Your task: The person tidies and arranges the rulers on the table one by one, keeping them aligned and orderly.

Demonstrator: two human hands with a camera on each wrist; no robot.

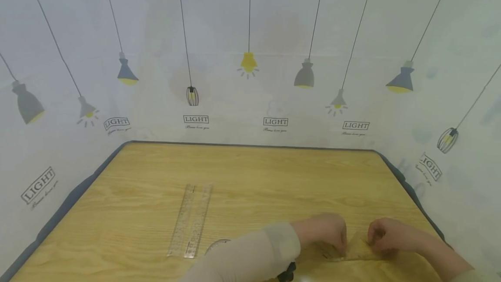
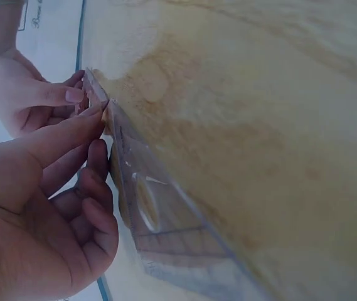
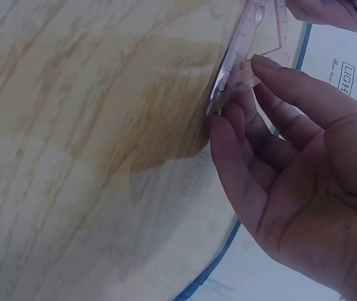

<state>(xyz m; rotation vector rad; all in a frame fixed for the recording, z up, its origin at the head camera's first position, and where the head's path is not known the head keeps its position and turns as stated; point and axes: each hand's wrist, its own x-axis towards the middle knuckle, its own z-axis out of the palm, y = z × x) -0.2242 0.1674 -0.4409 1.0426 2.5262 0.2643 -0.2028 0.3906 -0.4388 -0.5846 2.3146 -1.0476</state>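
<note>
Near the table's right front, my left hand [image 1: 325, 233] and right hand [image 1: 394, 236] are close together, with a clear set square [image 1: 357, 248] between them, faint against the wood. In the left wrist view, the left hand [image 2: 59, 207] pinches a corner of a see-through set square [image 2: 172, 232] with an oval hole; its broad part slants down to the right. Beyond the fingertips, the right hand [image 2: 31, 94] grips a clear plastic piece. From the right wrist, the right hand [image 3: 303, 150] pinches the end of a clear set square [image 3: 234, 66] with printed scale marks.
Two clear rulers [image 1: 180, 223] lie side by side on the wood-grain table [image 1: 254, 177], left of the hands. A round-edged clear piece [image 1: 217, 243] shows partly behind the left sleeve [image 1: 250, 251]. A wall [image 1: 227, 34] printed with lamps surrounds the table.
</note>
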